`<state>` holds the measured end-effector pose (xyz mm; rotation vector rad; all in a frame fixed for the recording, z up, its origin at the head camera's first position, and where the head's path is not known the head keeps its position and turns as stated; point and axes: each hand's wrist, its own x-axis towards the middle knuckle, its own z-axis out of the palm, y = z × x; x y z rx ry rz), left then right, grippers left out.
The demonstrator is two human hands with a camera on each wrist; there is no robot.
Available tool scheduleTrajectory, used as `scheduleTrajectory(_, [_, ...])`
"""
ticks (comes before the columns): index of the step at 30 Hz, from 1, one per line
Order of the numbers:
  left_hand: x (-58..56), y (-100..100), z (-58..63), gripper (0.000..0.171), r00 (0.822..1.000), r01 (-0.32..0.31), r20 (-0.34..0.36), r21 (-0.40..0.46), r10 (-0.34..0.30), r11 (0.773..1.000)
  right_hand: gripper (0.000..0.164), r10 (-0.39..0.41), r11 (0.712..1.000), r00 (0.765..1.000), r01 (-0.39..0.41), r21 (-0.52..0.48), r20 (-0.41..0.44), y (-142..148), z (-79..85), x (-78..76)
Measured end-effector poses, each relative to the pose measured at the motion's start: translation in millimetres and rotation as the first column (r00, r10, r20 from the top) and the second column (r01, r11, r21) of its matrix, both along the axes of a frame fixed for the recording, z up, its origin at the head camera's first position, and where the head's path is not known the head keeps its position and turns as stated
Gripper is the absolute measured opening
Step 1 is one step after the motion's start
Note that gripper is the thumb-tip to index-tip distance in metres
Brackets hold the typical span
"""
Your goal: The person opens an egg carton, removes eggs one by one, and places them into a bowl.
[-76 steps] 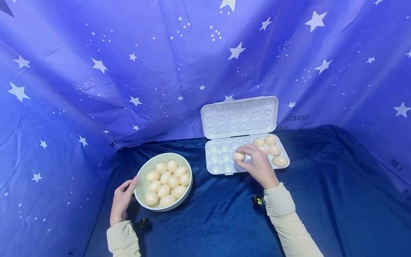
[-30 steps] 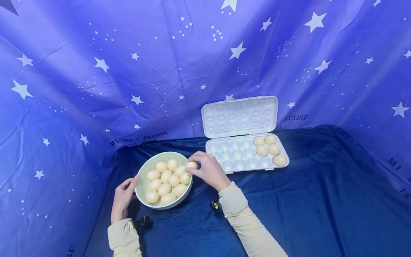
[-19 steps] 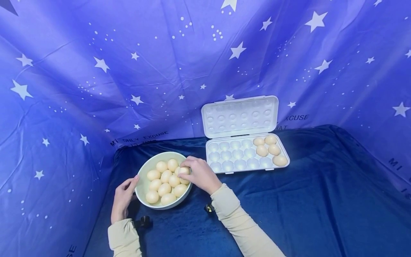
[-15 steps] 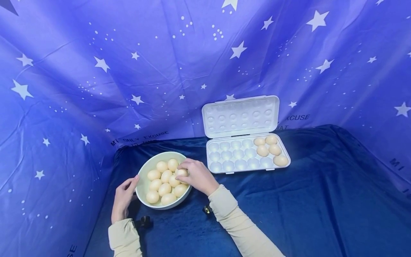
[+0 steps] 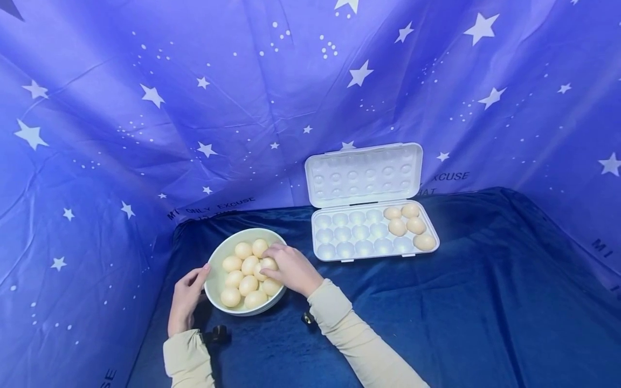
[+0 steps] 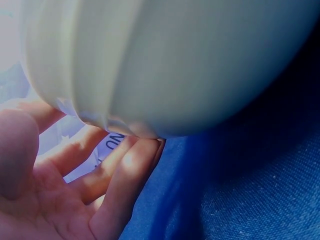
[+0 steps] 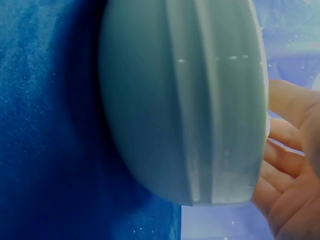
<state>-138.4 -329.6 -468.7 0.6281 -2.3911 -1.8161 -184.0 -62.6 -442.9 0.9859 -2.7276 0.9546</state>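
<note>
A pale green bowl [image 5: 213,285] full of cream-coloured eggs [image 5: 248,285] stands on the dark blue cloth. My left hand [image 5: 186,299] grips its left side, thumb at the rim and fingertips against the outer wall, as the left wrist view shows. Over the bowl's right side, my right hand [image 5: 293,269] pinches an egg [image 5: 268,263] between thumb and fingers, among the other eggs. In the right wrist view, the bowl wall hides the fingertips and the egg. An open white egg carton [image 5: 335,260] lies to the right, several eggs [image 5: 397,227] in its right-hand cups.
The carton's lid [image 5: 364,172] leans up towards the star-patterned blue curtain [image 5: 271,97] behind. Dark blue cloth [image 5: 466,302] covers the table to the right and in front. Bare cups fill the carton's left and middle part.
My right hand has carried the egg leftwards from over the carton and lowered it into the bowl's right side. My left hand stays on the bowl.
</note>
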Motion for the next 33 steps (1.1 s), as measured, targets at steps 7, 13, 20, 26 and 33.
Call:
scheduleTrajectory(7, [-0.8,-1.3,0.0,0.055,1.000,0.003,0.016,0.002,-0.003,1.000,0.032,0.017,0.999,0.999,-0.015,0.043,-0.048,-5.8,-2.8,2.6])
scheduleTrajectory(13, [-1.3,-2.4,-0.6,0.052,1.000,0.005,0.016,0.018,-0.005,1.000,0.033,0.030,0.997,0.997,-0.024,0.080,-0.078,-7.6,-2.2,3.9])
scheduleTrajectory(20, [-1.8,-1.6,-0.4,0.051,1.000,0.004,0.012,0.018,-0.004,1.000,0.037,0.020,0.995,0.996,-0.012,0.095,-0.085,-5.1,0.6,5.9])
scheduleTrajectory(26, [0.0,1.0,1.6,0.052,1.000,0.000,0.006,0.006,0.000,1.000,0.036,0.025,0.994,0.994,-0.014,0.106,-0.103,0.1,5.2,4.9])
scheduleTrajectory(33, [1.2,0.2,1.0,0.047,1.000,-0.005,0.005,0.017,0.005,1.000,0.034,0.024,0.998,0.993,-0.016,0.064,-0.120,13.2,10.6,2.9])
